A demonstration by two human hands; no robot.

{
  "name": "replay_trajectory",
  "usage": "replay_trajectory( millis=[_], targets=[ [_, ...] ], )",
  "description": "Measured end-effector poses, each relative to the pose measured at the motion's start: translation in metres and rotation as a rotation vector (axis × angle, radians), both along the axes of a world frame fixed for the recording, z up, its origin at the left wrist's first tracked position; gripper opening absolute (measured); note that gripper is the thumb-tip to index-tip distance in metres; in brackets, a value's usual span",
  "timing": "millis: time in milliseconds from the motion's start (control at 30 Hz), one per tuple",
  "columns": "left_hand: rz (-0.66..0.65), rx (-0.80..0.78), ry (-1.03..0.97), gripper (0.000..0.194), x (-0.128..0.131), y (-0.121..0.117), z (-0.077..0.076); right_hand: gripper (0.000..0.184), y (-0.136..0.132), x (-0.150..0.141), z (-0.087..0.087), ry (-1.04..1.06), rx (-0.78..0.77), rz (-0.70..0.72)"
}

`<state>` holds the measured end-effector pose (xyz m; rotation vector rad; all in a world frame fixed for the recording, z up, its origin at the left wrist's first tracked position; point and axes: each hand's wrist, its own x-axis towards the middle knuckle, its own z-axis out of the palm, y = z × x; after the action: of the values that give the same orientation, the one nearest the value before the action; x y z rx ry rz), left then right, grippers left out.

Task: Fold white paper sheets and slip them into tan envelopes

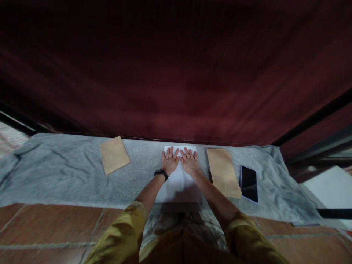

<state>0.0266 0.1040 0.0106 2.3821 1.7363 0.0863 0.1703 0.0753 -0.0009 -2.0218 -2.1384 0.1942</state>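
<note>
A white sheet of paper (pixel 178 190) lies before me on a grey cloth. Near its far end, my left hand (pixel 169 162) rests flat on it with the fingers spread; a black band circles that wrist. Beside it my right hand (pixel 189 161) also presses flat on the paper, fingers apart, the two thumbs close together. Right of the paper is a stack of brown envelopes (pixel 223 172). One more brown envelope (pixel 114 154) lies apart on the left, turned at an angle.
The grey cloth (pixel 74 172) covers a long, narrow surface. A phone (pixel 249 184) with a dark screen lies right of the envelopes. Dark red fabric (pixel 176 91) hangs behind the far edge. A white surface (pixel 330 187) stands at the far right, above a tiled floor (pixel 49 227).
</note>
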Motion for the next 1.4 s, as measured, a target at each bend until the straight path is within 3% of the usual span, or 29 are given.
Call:
replay_trajectory(
  millis=[833,1167,1400],
  targets=[
    [0.089,0.027,-0.001,0.064,0.003,0.019,-0.003,0.057,0.024,0.013,0.001,-0.007,0.023,-0.153],
    [0.096,-0.002,-0.016,0.066,0.003,0.018,0.002,0.060,0.005,0.024,-0.013,0.015,0.108,-0.283],
    [0.111,0.034,0.009,0.068,0.003,0.018,-0.002,0.062,-0.018,0.030,-0.020,0.007,0.177,-0.298]
  ],
)
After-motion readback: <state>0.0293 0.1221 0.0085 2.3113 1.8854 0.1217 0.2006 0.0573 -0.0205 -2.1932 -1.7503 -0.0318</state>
